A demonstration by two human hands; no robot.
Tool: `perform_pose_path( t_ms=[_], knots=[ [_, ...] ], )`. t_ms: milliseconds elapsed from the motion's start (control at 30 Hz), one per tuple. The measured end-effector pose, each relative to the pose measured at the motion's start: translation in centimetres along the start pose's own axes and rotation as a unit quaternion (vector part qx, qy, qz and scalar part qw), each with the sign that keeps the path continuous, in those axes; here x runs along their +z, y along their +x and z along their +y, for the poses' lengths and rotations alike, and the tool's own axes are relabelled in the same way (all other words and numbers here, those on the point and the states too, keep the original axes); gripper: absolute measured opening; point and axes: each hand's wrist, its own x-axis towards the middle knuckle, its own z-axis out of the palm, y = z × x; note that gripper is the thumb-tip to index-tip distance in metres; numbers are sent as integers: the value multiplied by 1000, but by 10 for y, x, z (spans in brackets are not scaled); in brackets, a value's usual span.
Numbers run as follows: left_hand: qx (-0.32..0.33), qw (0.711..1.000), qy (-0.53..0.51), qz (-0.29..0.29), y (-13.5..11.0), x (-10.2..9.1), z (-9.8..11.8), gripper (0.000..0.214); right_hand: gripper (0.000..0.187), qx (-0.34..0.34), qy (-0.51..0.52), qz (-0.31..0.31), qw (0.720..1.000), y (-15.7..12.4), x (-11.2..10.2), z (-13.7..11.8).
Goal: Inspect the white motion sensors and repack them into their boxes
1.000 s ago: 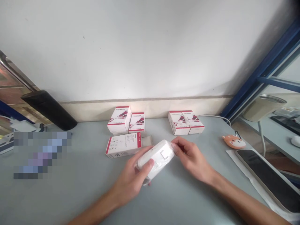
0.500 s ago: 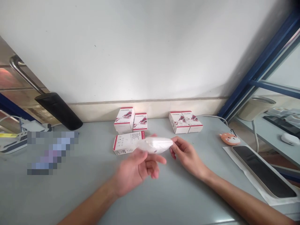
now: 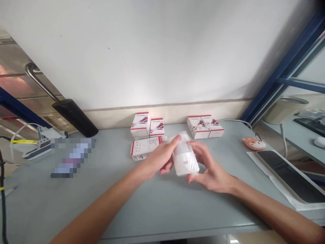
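Observation:
Both of my hands hold a small white device wrapped in clear plastic (image 3: 185, 158) above the grey table (image 3: 157, 206). My left hand (image 3: 158, 159) grips its left side, with a finger stretched along the top. My right hand (image 3: 208, 167) cups it from the right and below. Just behind my left hand lies an open white and red box (image 3: 143, 148) on its side.
Two pairs of white and red boxes (image 3: 147, 126) (image 3: 205, 126) stand by the wall. A small orange animal figure (image 3: 254, 143), a phone (image 3: 291, 176) on white paper and a cable lie at the right. A black cylinder (image 3: 74, 118) leans at the left.
The wrapped device has turned from lying sideways to pointing away from me. My right hand has come under it, and my left hand has closed on its side. The camera has shifted a little.

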Motion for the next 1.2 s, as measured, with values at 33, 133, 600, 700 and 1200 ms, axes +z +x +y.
perform_pose_path(
  t_ms=[33,133,600,700,1200],
  knots=[
    [14,999,40,10,2,-1,8,73,77,1,-11,-11,1000,0,1,3],
    [95,980,157,81,1,-14,11,69,63,16,-39,39,998,-1,-1,10],
    [275,738,565,244,-9,-57,-77,56,67,226,-61,44,971,50,18,8],
    [312,724,557,261,-14,-40,-76,63,66,188,-36,38,981,41,19,3],
    [409,698,376,451,26,36,-59,101,70,54,21,221,973,35,9,-23]
  ],
)
